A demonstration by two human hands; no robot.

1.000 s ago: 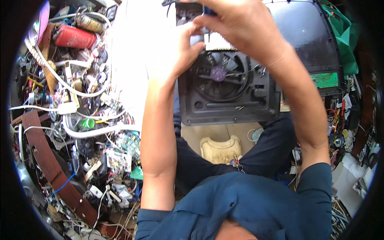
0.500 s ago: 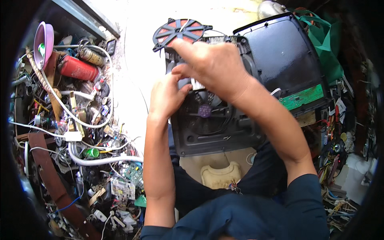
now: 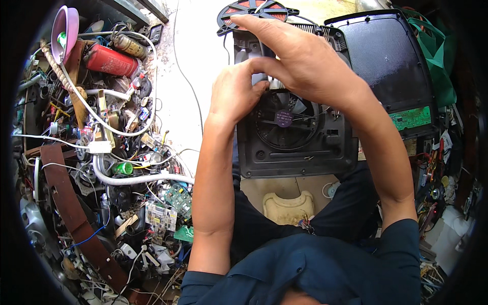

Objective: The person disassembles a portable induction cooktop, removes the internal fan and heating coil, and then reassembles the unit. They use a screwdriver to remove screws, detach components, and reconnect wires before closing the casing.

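Observation:
A black plastic cooker base (image 3: 300, 160) lies across my lap with its inside showing. A round fan (image 3: 284, 118) with a purple hub sits in its near part, and a coil (image 3: 251, 12) with copper windings rests past its far left corner. My left hand (image 3: 235, 94) is curled at the base's left side, just beyond the fan; whatever its fingertips pinch is hidden. Above the base, my right hand (image 3: 310, 61) has its fingers stretched left toward the coil, thumb apart and against the left hand. Both hands cover much of the far interior, where a pale metal part (image 3: 276, 84) partly shows.
A black panel (image 3: 386, 61) with a green circuit board (image 3: 410, 118) leans at the right beside a green bag (image 3: 434, 61). Heaped scrap, cables and a red cylinder (image 3: 113, 60) fill the left side. A beige stool (image 3: 288, 208) stands between my legs.
The whole view has shifted, so the scene sits further right and higher. Both hands stay over the base, and the right hand's fingers reach out more flatly above the left hand.

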